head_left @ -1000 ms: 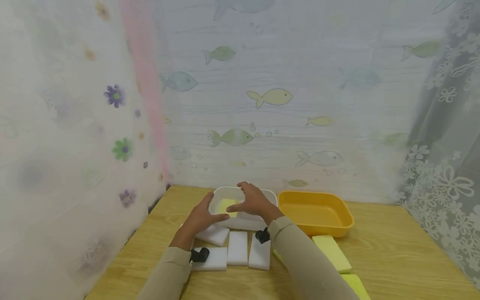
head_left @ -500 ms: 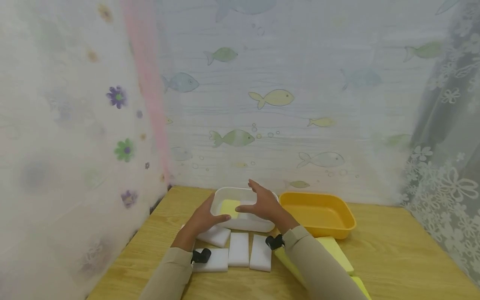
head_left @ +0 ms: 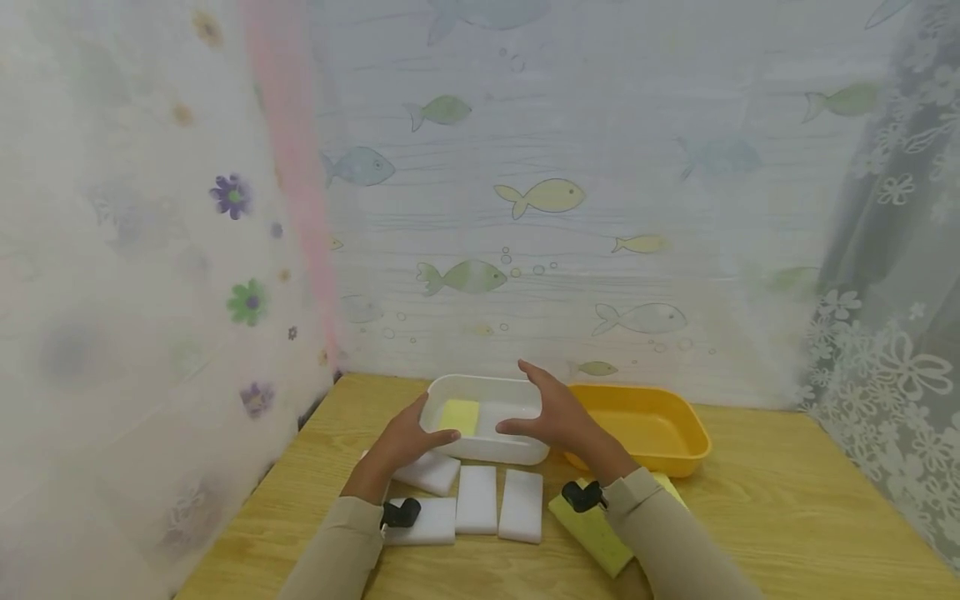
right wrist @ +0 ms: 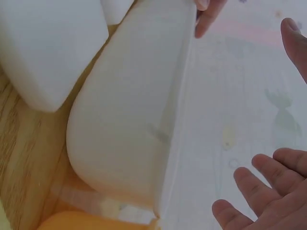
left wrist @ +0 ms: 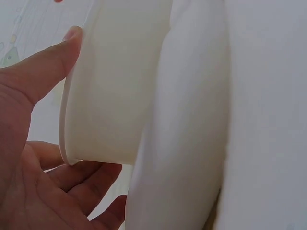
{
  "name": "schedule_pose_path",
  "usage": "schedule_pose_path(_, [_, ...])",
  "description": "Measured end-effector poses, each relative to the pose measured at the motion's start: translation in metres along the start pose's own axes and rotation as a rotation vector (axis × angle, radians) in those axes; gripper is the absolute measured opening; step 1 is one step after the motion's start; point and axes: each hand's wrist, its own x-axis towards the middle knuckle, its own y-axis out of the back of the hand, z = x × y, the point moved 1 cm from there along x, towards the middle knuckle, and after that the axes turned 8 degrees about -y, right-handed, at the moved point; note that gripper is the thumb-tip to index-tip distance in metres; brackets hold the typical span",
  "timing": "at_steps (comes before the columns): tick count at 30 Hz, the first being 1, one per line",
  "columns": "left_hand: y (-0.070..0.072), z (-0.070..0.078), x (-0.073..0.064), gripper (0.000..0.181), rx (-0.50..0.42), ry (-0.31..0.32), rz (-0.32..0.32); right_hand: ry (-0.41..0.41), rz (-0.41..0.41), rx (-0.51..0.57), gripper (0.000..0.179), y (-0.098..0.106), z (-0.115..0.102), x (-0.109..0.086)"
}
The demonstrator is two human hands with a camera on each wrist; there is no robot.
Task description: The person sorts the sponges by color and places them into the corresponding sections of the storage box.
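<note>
The white plastic tub (head_left: 480, 451) stands at the back of the table with a small yellow sponge (head_left: 459, 417) lying in its left part. At the tub's left end, my left hand (head_left: 400, 442) holds it, thumb at the front rim and fingers round the end wall. The left wrist view shows the thumb and curled fingers against the tub (left wrist: 115, 81). My right hand (head_left: 558, 414) hovers over the tub's right end, holding nothing. Its fingers are spread in the right wrist view, apart from the tub (right wrist: 129, 105).
Several white sponges (head_left: 476, 500) lie in front of the tub. An orange-yellow tub (head_left: 693, 446) stands to its right. A larger yellow sponge (head_left: 592, 531) lies near the right forearm, with another partly hidden behind it. A fish-print curtain (head_left: 555, 275) hangs behind the table.
My right hand has moved right, from above the tub's middle to its right end, uncovering the small yellow sponge. The left hand has stayed in place.
</note>
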Motion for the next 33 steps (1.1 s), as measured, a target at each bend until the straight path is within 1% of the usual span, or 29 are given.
schedule_pose_path(5, [-0.001,-0.001,0.001,0.106,0.019,-0.009,-0.002,0.045,0.057,0.014,0.111,0.014,0.004,-0.02])
schedule_pose_path(12, [-0.002,-0.001,0.0,0.111,0.015,0.012,-0.013,0.072,0.125,0.075,0.102,0.035,0.015,-0.054])
schedule_pose_path(17, [0.0,-0.001,0.0,0.112,0.018,0.035,-0.015,0.097,0.161,0.116,0.097,0.044,0.025,-0.069])
schedule_pose_path(20, [0.001,-0.002,0.0,0.112,0.016,0.049,-0.013,0.11,0.175,0.13,0.096,0.046,0.029,-0.076])
schedule_pose_path(22, [0.001,-0.001,-0.001,0.112,0.012,0.048,-0.015,0.109,0.183,0.14,0.095,0.047,0.031,-0.08])
schedule_pose_path(28, [0.0,0.002,-0.003,0.114,-0.008,0.059,-0.01,0.141,0.18,0.152,0.086,0.053,0.037,-0.097])
schedule_pose_path(30, [0.0,0.002,-0.003,0.113,-0.013,0.055,-0.007,0.155,0.177,0.151,0.083,0.056,0.042,-0.104])
schedule_pose_path(33, [-0.001,0.002,-0.003,0.11,-0.019,0.039,-0.005,0.153,0.177,0.16,0.08,0.06,0.053,-0.115])
